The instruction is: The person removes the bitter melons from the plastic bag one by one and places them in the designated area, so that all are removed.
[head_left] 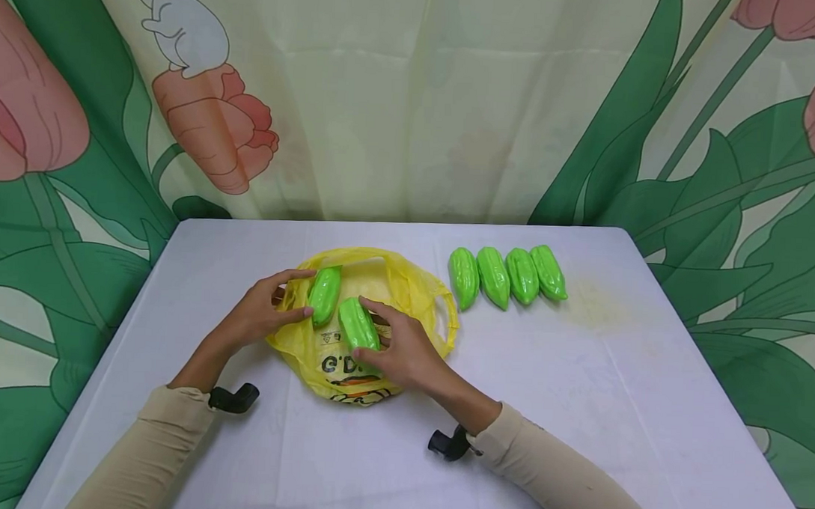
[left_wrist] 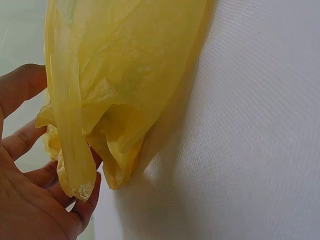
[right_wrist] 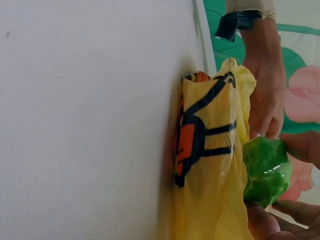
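Observation:
A yellow plastic bag (head_left: pixel 407 273) lies with its mouth spread wide, black lettering showing inside. Above its left side, my left hand (head_left: pixel 260 309) pinches a glossy, ribbed green fruit (head_left: pixel 324 296) between thumb and fingers. In the left wrist view the bag's handle (left_wrist: pixel 67 125) hangs in front of this hand's fingers and hides the fruit. My right hand (head_left: pixel 407 348) grips a second green fruit (head_left: pixel 358 324) over the middle of the bag. The right wrist view shows that fruit's faceted end (right_wrist: pixel 267 172) between thumb and fingers, beside the bag's printed side (right_wrist: pixel 210 145).
Several matching green fruits (head_left: pixel 508 277) stand in a slanting row to the right of the bag, toward the table's back edge. A white cloth covers the table (head_left: pixel 577 410). Behind it hangs a curtain (head_left: pixel 418 135) printed with tulips, leaves and a carrot.

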A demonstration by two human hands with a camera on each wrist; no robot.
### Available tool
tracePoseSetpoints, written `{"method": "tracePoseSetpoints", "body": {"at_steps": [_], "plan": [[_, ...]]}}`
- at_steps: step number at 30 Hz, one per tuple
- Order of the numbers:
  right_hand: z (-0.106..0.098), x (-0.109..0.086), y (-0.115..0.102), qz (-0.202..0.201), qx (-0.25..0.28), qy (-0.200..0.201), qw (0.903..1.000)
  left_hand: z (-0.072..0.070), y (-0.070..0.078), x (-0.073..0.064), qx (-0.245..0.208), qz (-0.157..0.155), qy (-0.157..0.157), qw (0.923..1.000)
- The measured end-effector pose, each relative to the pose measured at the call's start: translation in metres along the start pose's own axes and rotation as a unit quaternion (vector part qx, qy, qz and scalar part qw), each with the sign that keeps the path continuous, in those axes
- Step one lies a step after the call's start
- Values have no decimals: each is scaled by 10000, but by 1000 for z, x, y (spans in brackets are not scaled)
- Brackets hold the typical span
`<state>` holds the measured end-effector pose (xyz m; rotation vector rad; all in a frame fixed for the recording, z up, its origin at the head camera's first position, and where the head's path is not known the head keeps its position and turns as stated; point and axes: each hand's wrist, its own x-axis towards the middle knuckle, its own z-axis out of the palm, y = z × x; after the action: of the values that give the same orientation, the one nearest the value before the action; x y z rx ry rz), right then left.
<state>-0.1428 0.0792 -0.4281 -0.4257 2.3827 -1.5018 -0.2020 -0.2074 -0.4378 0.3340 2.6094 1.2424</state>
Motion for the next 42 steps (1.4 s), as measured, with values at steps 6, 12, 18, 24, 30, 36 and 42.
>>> {"method": "tracePoseSetpoints", "body": {"at_steps": [6,12,18,24,30,36,42], "plan": [[-11,2,2,-82,175,153,9997,0,2,0,19,58,38,10000],[-23,3,1,-24,116,394,9992,0,4,0,45,14,48,10000],[-36,5,1,-51,299,580,9979,1,4,0,42,-18,62,10000],[-49,6,4,-86,447,744,9962,0,5,1,54,-8,54,10000],[-61,5,3,-131,287,919,9953,0,3,1,42,-39,32,10000],[-74,5,3,2,269,1082,9938,0,2,2,10,-31,26,10000],[-89,3,3,59,310,1257,9916,0,1,2,-11,-21,28,10000]]}}
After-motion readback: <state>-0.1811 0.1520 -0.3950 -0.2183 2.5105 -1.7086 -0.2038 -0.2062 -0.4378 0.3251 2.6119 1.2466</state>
